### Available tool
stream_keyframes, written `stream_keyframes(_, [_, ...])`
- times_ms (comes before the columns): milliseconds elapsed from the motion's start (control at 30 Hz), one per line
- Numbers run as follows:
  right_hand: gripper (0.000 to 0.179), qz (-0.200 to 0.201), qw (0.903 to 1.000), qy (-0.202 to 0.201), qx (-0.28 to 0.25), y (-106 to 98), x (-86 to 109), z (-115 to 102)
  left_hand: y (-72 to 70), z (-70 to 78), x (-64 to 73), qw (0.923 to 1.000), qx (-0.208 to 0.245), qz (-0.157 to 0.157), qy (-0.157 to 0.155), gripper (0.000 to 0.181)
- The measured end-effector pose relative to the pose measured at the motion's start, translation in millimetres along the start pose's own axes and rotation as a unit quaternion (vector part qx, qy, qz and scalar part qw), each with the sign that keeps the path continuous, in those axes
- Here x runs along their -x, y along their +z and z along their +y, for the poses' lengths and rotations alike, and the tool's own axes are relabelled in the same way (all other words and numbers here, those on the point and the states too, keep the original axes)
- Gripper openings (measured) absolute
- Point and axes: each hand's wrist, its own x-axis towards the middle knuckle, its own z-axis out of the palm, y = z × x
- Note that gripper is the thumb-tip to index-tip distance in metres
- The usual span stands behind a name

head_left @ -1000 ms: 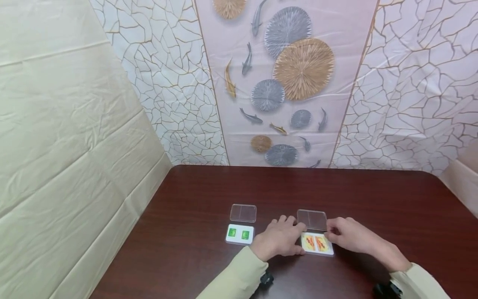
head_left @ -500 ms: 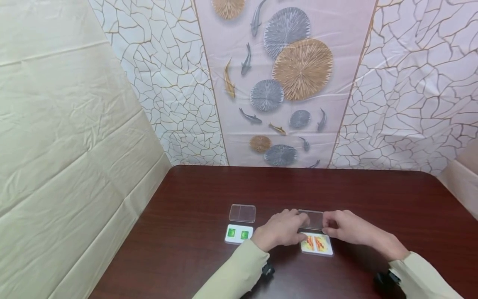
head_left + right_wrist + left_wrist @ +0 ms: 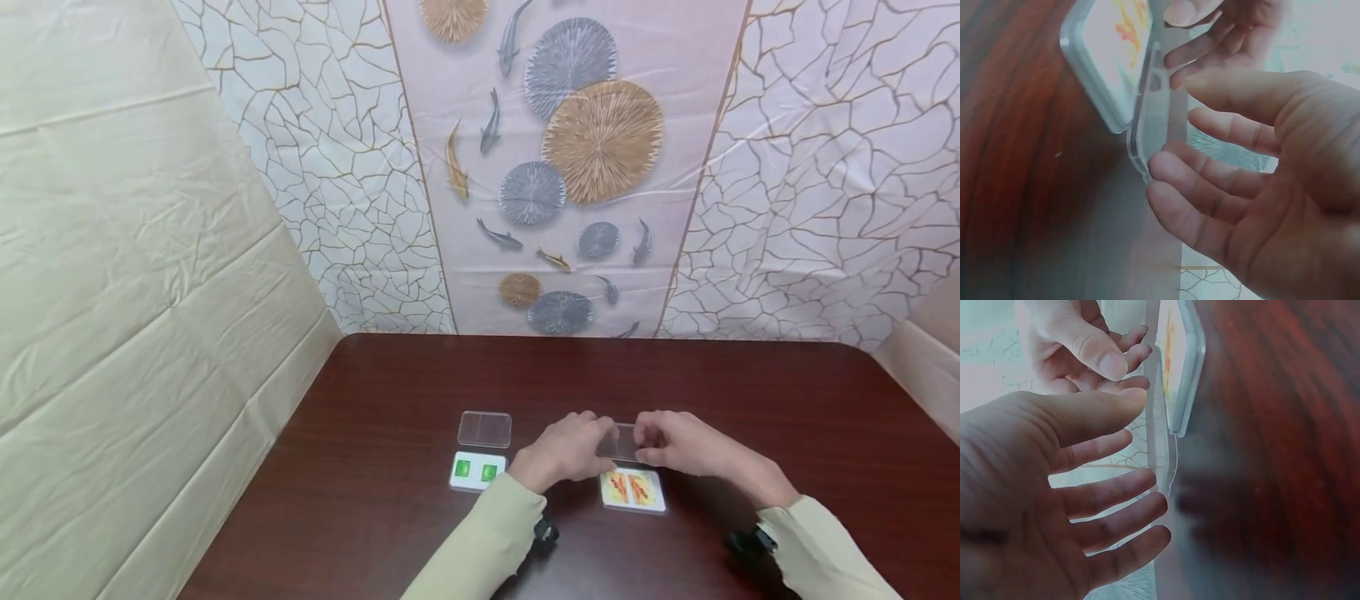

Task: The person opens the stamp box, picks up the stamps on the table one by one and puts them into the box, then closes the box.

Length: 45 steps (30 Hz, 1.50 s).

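A small flat case (image 3: 632, 490) with a clear rim and two orange-yellow pictures on white lies face up on the table. Directly behind it lies its clear lid (image 3: 626, 442). My left hand (image 3: 564, 451) hovers at the lid's left side, fingers loosely bent and apart in the left wrist view. On the other side is my right hand (image 3: 686, 444); its fingertips (image 3: 1163, 165) are close to the lid's edge in the right wrist view, and whether they touch it I cannot tell. No object shows between thumb and fingers of either hand.
To the left lies a similar case (image 3: 477, 472) with two green pictures, its clear lid (image 3: 485, 429) behind it. Dark reddish wooden table (image 3: 375, 500) beneath everything. A patterned cloth (image 3: 570, 167) hangs behind the table's far edge.
Both hands have moved from beside the orange-picture case back toward its clear lid. The right hand has also shifted left, closer to the left hand. The cases and lids lie as before.
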Motion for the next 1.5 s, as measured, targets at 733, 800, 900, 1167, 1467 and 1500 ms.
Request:
stream_keyframes(733, [0.037,0.011,0.9982,0.058,0.002,3.6,-7.5,2.0,-4.4,-5.6,-13.6,0.9985,0.035,0.003,-0.042,0.043])
stream_keyframes(800, [0.04,0.008,0.9983,0.057,0.006,4.0,-7.1,2.0,-3.2,-5.9,-14.2,0.9986,0.033,0.0,-0.042,0.044])
stream_keyframes(900, [0.043,0.006,0.9983,0.056,0.013,4.8,-6.9,1.7,-0.5,-6.3,-14.8,0.9988,0.03,-0.004,-0.04,0.045])
stream_keyframes(1167, [0.044,0.009,0.9984,0.045,0.032,7.8,-10.3,-0.3,3.9,-6.2,-16.4,0.9991,0.024,-0.008,-0.034,0.048])
stream_keyframes(1467, [0.046,0.006,0.9978,0.044,0.049,9.2,-10.1,-0.7,6.0,-5.9,-18.3,0.9995,0.003,-0.012,-0.029,0.048])
stream_keyframes(1500, [0.045,0.005,0.9977,0.045,0.051,9.3,-9.8,-0.4,6.2,-5.8,-18.6,0.9995,0.004,-0.014,-0.03,0.048])
